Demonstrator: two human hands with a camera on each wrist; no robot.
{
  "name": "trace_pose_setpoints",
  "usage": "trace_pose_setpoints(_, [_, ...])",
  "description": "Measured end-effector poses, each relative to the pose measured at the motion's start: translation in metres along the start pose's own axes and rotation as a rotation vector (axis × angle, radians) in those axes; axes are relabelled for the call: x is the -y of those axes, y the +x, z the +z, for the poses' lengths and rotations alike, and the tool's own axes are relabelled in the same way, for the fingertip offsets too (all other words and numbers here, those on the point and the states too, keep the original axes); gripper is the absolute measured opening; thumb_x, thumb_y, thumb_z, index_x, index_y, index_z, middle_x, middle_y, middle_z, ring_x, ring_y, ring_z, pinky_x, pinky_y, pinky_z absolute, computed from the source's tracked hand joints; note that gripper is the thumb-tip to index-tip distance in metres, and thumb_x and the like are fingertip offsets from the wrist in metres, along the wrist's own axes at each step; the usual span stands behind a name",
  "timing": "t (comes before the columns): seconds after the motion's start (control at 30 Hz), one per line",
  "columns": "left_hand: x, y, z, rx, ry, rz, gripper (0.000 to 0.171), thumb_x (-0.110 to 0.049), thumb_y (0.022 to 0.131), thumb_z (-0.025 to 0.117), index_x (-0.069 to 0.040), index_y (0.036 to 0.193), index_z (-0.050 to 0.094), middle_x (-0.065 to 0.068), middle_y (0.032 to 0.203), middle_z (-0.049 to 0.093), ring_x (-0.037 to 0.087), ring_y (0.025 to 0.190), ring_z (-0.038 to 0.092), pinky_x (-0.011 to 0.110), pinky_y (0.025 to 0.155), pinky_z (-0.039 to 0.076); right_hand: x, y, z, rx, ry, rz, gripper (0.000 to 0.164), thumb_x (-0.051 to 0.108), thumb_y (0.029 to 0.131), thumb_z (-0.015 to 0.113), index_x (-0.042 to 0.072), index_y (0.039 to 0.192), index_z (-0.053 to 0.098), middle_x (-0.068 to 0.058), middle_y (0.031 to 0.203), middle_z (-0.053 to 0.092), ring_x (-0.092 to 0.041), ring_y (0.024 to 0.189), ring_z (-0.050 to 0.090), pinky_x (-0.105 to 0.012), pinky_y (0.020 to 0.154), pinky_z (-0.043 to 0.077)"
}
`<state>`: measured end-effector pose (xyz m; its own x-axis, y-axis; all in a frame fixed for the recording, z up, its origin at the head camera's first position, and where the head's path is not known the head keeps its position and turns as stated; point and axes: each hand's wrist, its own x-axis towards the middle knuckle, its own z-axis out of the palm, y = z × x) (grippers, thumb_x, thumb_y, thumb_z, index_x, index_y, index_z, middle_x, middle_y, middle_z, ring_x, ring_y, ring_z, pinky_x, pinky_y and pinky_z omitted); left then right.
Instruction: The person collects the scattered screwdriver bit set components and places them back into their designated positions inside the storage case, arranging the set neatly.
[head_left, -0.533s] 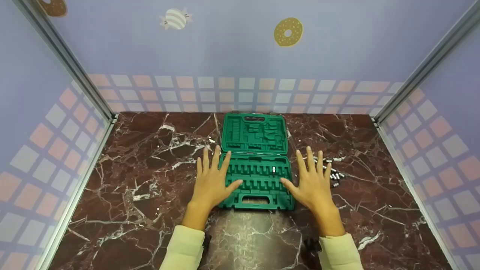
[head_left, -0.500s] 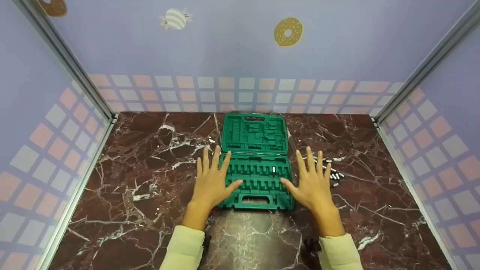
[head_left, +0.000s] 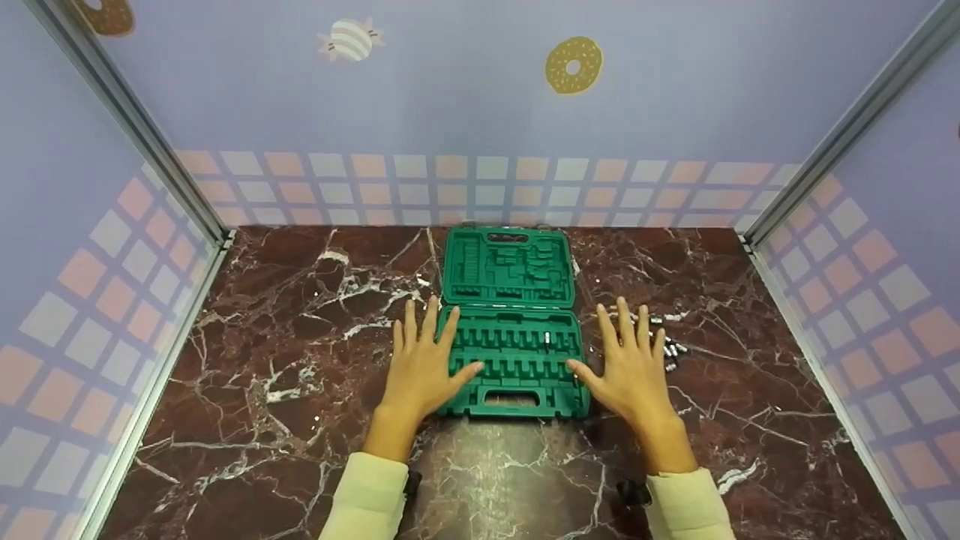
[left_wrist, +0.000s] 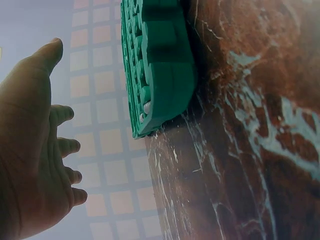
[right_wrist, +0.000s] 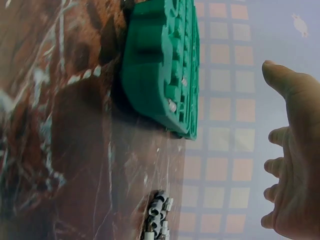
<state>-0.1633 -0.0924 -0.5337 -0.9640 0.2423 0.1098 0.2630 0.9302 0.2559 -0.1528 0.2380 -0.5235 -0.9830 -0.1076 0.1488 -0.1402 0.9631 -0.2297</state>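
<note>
A green socket case point(head_left: 511, 405) lies unfolded on the marbled table, its lid tipped back toward the wall. One metal socket point(head_left: 547, 341) sits in a slot of the upper row. My left hand point(head_left: 424, 371) hovers over the case's left edge, fingers straight and spread, holding nothing. My right hand point(head_left: 630, 375) hovers at the case's right edge in the same way, its thumb over the corner. Both wrist views show the hands raised clear of the case. To the right lies a pile of metal sockets point(head_left: 671, 349), partly hidden behind the right hand's fingers.
A tiled-pattern wall point(head_left: 491, 191) stands right behind the lid. Side panels with metal rails point(head_left: 142, 420) bound the table at left and right. The loose sockets point(right_wrist: 157, 215) also show low in the right wrist view.
My right hand has shifted slightly to the right and toward me, baring a bit more of the socket pile. The left hand has barely moved. The case stays put.
</note>
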Motion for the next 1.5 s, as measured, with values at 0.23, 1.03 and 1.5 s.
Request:
trace_pose_setpoints(0.23, [0.004,0.001,0.002,0.006,0.01,-0.002,0.095,-0.075,0.094,0.05,-0.026,0.167,0.016,0.014,0.174,0.006,0.046,0.159,-0.004,0.065,0.126,0.008,-0.016,-0.002,0.002,-0.034,0.004,-0.01,0.098,0.066,0.091,0.064,0.017,0.166,0.023,-0.017,0.173,0.012,-0.046,0.159,0.001,-0.075,0.12,0.004])
trace_pose_setpoints(1.03, [0.025,0.013,-0.003,0.066,-0.122,-0.019,0.088,-0.065,0.099,0.053,-0.021,0.167,0.019,0.018,0.173,0.01,0.046,0.158,0.005,0.065,0.125,0.014,-0.082,-0.005,0.008,-0.17,0.03,-0.07,0.09,0.055,0.09,0.068,0.007,0.16,0.036,-0.024,0.167,0.027,-0.05,0.151,0.026,-0.07,0.119,0.021])
trace_pose_setpoints(1.5, [0.036,0.025,0.008,0.061,-0.398,-0.055,0.083,-0.055,0.1,0.061,-0.02,0.166,0.024,0.02,0.168,0.026,0.046,0.153,0.028,0.065,0.117,0.033,-0.115,-0.012,0.017,-0.064,0.212,-0.031,0.089,0.049,0.093,0.07,0.01,0.163,0.031,-0.022,0.168,0.026,-0.053,0.148,0.028,-0.076,0.112,0.026])
